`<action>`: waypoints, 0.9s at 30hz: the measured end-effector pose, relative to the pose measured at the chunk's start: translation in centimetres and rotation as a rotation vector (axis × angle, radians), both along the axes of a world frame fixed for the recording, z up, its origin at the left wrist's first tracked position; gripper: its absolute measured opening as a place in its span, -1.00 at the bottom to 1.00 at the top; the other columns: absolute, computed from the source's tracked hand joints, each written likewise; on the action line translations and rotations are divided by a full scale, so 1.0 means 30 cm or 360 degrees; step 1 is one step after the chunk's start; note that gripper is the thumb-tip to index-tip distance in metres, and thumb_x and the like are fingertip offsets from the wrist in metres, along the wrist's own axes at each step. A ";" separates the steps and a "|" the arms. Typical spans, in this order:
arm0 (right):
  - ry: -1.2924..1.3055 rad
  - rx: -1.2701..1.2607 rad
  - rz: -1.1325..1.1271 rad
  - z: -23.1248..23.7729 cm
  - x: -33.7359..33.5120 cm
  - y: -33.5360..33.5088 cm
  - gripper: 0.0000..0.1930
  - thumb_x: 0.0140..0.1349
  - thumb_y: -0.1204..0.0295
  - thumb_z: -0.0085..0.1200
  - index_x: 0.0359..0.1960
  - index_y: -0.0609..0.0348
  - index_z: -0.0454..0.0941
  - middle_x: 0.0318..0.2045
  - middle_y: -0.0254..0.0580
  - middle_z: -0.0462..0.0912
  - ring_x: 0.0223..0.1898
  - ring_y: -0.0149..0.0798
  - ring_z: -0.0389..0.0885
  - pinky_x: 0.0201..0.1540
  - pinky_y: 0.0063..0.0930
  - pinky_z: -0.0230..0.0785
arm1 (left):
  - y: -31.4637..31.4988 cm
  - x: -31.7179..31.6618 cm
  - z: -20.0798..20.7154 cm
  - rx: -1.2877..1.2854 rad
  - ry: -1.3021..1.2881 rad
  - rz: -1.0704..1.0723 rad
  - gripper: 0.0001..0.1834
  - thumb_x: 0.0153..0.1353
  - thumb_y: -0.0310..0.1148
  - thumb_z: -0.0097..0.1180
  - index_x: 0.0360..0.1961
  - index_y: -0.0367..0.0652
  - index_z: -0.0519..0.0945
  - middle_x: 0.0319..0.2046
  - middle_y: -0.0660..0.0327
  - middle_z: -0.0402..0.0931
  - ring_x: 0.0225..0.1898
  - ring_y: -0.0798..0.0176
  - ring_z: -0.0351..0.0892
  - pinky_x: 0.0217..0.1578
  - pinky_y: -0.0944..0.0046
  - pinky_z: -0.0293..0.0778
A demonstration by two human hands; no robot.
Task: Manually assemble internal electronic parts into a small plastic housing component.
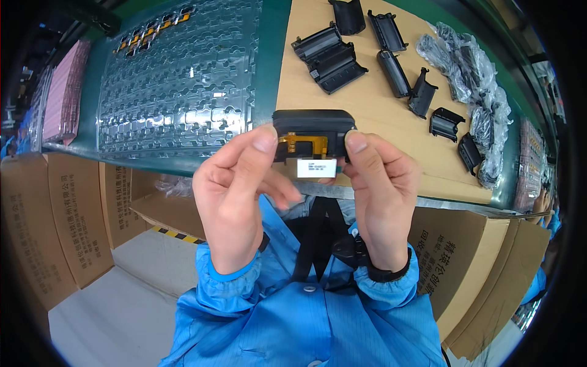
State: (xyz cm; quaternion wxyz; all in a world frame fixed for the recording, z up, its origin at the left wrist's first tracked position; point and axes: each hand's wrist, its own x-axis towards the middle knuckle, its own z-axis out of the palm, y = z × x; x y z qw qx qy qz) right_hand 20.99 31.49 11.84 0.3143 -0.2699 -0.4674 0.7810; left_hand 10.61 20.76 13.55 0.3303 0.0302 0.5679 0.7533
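Between both hands, just above the table's near edge, I hold a black plastic housing (313, 120). An orange flex cable (318, 142) runs across its near side, and a small white labelled battery-like block (317, 167) hangs below it. My left hand (241, 177) pinches the housing's left end, thumb on top. At the right end, the thumb and fingers of my right hand (385, 177) grip it. The undersides and some fingertips are hidden behind the part.
Several black plastic shells (330, 58) lie on a brown board (361, 122). Clear-bagged parts (468, 67) are heaped at the right. A clear moulded tray (183, 85) with several flex cables (153, 33) covers the left. Pink stacked sheets (63, 92) stand farther left; cardboard boxes (55, 214) are below.
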 end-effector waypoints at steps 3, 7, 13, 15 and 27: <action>0.0035 -0.0028 -0.0026 -0.017 -0.005 -0.025 -0.75 0.41 0.40 0.08 -0.21 0.43 0.63 -0.45 -0.21 0.65 -0.43 -0.44 0.58 -0.32 -0.58 0.45 | 0.004 0.010 -0.003 -0.0154 0.0228 0.0052 -0.67 0.30 -0.32 0.23 -0.11 -0.44 0.62 -0.54 0.15 0.63 -0.64 0.37 0.56 -0.64 0.43 0.37; 0.0021 -0.0017 -0.0029 -0.025 -0.013 -0.044 -0.76 0.41 0.42 0.08 -0.23 0.45 0.62 -0.45 -0.20 0.65 -0.44 -0.44 0.58 -0.34 -0.59 0.45 | 0.011 0.030 -0.004 -0.0239 0.0482 0.0120 -0.73 0.30 -0.38 0.23 -0.15 -0.45 0.61 -0.47 0.13 0.65 -0.56 0.44 0.57 -0.58 0.46 0.43; 0.0035 0.0041 -0.0089 -0.027 -0.006 -0.071 -0.77 0.40 0.43 0.08 -0.26 0.45 0.61 -0.45 -0.18 0.65 -0.46 -0.45 0.57 -0.37 -0.59 0.44 | 0.025 0.078 -0.044 -0.0225 0.0716 0.0251 -0.79 0.34 -0.46 0.16 -0.12 -0.43 0.55 -0.40 0.13 0.67 -0.45 0.47 0.58 -0.41 0.48 0.48; 0.0061 0.0017 -0.0143 -0.035 0.004 -0.074 -0.78 0.40 0.44 0.08 -0.26 0.44 0.61 -0.46 -0.19 0.64 -0.49 -0.45 0.56 -0.41 -0.60 0.42 | 0.031 0.078 -0.079 -0.0254 0.0735 0.0211 -0.80 0.33 -0.47 0.16 -0.13 -0.42 0.54 -0.40 0.13 0.67 -0.42 0.47 0.57 -0.37 0.47 0.47; -0.0159 -0.0508 0.0038 -0.080 0.125 -0.055 -0.73 0.38 0.35 0.12 -0.14 0.39 0.50 -0.42 -0.08 0.67 -0.54 -0.39 0.62 -0.58 -0.62 0.39 | 0.081 0.086 -0.153 -0.0066 0.0508 -0.0047 -0.85 0.34 -0.45 0.16 -0.13 -0.25 0.50 -0.29 0.23 0.60 -0.28 0.48 0.52 -0.33 0.47 0.39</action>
